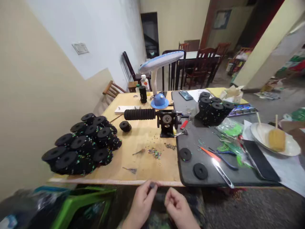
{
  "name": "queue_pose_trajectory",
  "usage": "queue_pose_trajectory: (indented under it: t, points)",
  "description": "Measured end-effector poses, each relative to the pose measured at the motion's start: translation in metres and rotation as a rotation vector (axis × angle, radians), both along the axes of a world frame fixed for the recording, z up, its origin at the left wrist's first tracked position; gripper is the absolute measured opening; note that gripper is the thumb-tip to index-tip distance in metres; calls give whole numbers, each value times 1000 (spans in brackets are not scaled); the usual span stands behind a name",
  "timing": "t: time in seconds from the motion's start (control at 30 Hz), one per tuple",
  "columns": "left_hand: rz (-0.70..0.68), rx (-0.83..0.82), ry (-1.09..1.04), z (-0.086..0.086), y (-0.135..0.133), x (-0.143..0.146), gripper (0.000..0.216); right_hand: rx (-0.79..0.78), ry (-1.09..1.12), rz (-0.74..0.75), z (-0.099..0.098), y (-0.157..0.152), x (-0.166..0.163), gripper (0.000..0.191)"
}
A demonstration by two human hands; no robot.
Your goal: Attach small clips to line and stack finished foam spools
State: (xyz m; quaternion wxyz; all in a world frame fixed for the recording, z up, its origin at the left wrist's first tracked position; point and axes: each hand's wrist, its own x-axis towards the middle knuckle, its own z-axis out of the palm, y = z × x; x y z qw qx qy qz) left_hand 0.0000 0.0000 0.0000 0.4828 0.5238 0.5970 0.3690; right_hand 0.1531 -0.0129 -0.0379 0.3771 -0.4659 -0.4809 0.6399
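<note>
Both hands are low in front of the table's near edge, over my lap. My left hand (142,201) pinches a small dark piece (152,185) between thumb and fingertips. My right hand (177,206) is beside it with fingers curled in a pinch; what it holds is too small to make out. Just beyond them on the wooden table (147,168) lie loose glittery bits (154,153) and a black hand-crank winder (166,122) with a ribbed handle (139,114).
A heap of black spools (82,144) with glittery thread sits at the left. More spools (213,109) stand on the grey mat (205,149) with two black discs (200,170), scissors (220,156) and green thread (230,128). A blue desk lamp (159,79), a phone (186,95) and a plate (276,140) are farther off.
</note>
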Motion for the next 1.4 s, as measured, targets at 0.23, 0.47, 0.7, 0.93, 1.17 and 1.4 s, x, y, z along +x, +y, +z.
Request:
queue_pose_trajectory:
  t: [0.23,0.47,0.7,0.93,1.17,1.4]
  points:
    - [124,-41,-65,1,13,-32,35,-199,171,-35,-6,-5,6,34]
    - [-116,-222,-220,3,0,-15,32,-226,167,-13,2,-2,6,47]
    - [-93,-227,-271,-1,7,3,29,-207,131,17,3,-1,6,50]
    - [-20,-228,-265,3,10,0,33,-135,93,-57,5,6,17,53]
    - [-22,-184,-229,-2,8,0,33,-85,104,-125,27,19,18,57]
    - [-60,0,2,2,2,-1,30,-154,171,39,19,21,-11,54]
